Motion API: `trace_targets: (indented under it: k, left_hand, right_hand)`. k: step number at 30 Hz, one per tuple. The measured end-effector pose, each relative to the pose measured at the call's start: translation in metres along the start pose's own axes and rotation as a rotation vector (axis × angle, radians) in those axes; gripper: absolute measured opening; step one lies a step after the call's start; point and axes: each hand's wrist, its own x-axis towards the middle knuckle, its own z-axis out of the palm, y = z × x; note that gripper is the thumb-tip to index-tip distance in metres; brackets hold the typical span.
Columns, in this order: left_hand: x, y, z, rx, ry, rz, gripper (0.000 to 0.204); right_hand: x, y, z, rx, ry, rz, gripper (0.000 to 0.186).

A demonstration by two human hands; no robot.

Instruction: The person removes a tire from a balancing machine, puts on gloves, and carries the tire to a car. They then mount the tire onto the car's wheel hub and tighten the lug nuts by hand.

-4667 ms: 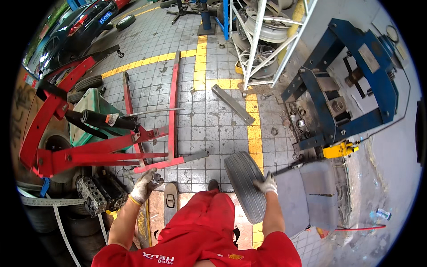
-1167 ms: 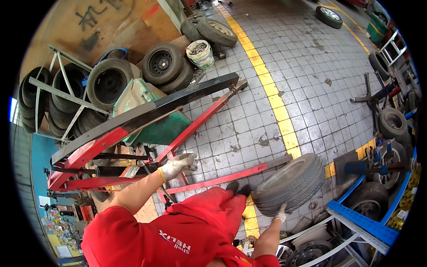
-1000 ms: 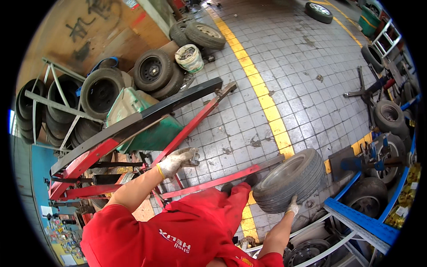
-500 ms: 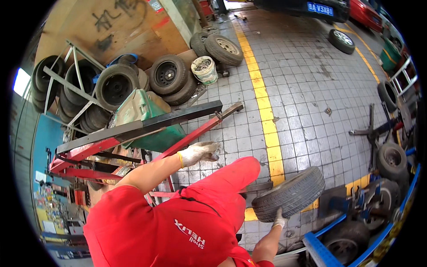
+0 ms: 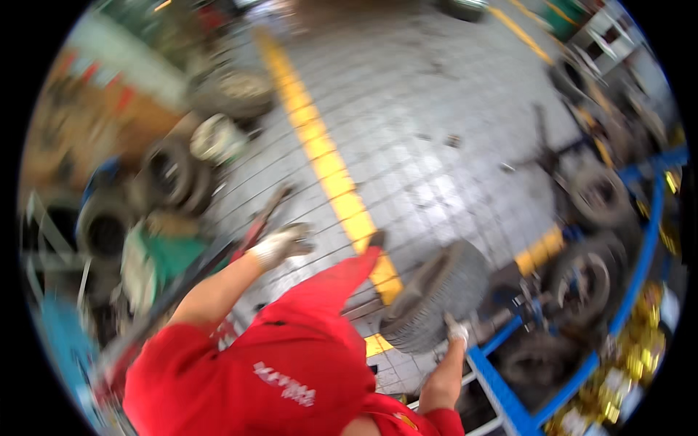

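My left hand (image 5: 285, 245), in a pale glove, is closed round a small grey metal part, blurred here, above the floor beside a red-and-black metal frame (image 5: 254, 229). My right hand (image 5: 456, 333), also gloved, grips the tread of a tyre (image 5: 436, 294), which leans tilted to the right of my legs over the yellow floor line. My red-clad leg (image 5: 331, 280) steps forward between the hands. The whole picture is smeared by motion.
Tyres (image 5: 171, 174), a white bucket (image 5: 218, 138) and a green bin (image 5: 163, 254) line the left. A blue rack (image 5: 636, 254) with tyres and yellow containers runs along the right, near a dark stand (image 5: 549, 156). The tiled floor (image 5: 407, 116) stretches ahead.
The view has swung from the press and shelves to the aisle. I have stepped forward past the red frame, carrying the tyre in my right hand, and the frame has slid back leftward.
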Motion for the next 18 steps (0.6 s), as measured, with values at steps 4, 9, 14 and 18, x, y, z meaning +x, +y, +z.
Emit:
trace_targets:
  k: [4,9,14,18]
  left_hand:
    - [0.05,0.109,0.066,-0.076,-0.121,0.09,0.058]
    - [0.092,0.203,0.158,-0.003,-0.355,0.152,0.059]
    - [0.139,0.242,0.177,0.037,-0.313,0.085,0.058]
    - [0.184,0.27,0.188,0.07,-0.238,0.046,0.049]
  right_hand:
    - [0.023,-0.094,-0.052,0.338,0.197,-0.177,0.132]
    - [0.061,-0.119,-0.106,0.484,0.205,-0.191,0.124]
    - [0.078,-0.063,-0.102,0.755,0.033,0.13,0.141]
    - [0.083,-0.148,-0.11,0.328,0.312,0.259,0.146]
